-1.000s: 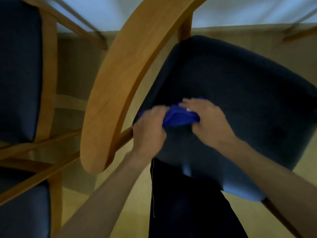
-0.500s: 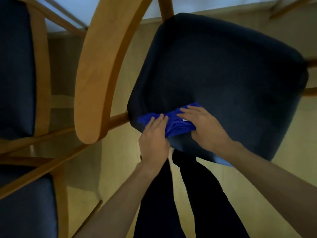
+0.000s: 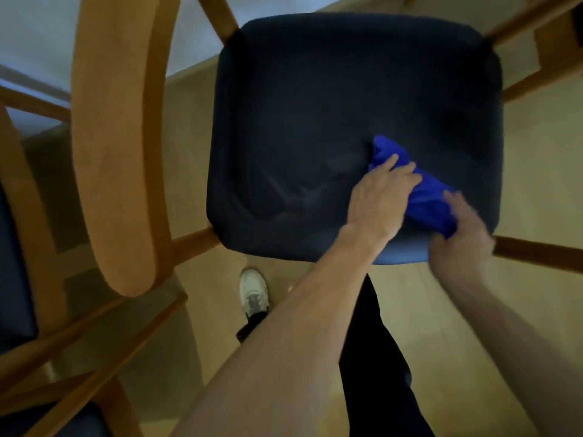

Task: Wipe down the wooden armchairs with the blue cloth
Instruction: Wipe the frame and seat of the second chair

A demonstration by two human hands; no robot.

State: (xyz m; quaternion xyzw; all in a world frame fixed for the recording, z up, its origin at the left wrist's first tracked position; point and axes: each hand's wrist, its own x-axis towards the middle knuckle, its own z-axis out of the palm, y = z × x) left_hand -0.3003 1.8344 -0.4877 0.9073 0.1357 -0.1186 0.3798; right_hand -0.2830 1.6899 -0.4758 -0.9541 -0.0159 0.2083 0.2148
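1. Cloth (image 3: pixel 422 197), bright blue and bunched, now lying on the right front part of the dark seat cushion (image 3: pixel 315 105); half a second ago at the front left corner of that cushion, so shifted across the seat toward the right.
2. Left hand (image 3: pixel 378 200) flat on the cushion, fingers extended and close together, fingertips pressing the left edge of the cloth; earlier beside the cushion's left front corner, now well across toward the right side.
3. Right hand (image 3: pixel 460 238) blurred with motion, at the cushion's front right edge, fingers curled around the near end of the cloth; earlier laid flatter over the cloth's right part.
4. Both hands touching the cloth, one on each end, with blue fabric showing between them.
5. Creases visible in the cushion fabric left of the left hand, where the cloth lay before.
6. Wooden armrest (image 3: pixel 116 137), curved and pale, left of the cushion and apart from both hands; larger and lower in view than before.
7. Wooden frame rails showing at the cushion's corners, including one rail (image 3: pixel 536 253) just right of the right hand.
8. White shoe (image 3: pixel 254 294) on the pale floor (image 3: pixel 473 310) below the cushion's front edge, newly in view; dark trouser leg (image 3: pixel 375 357) between the forearms.
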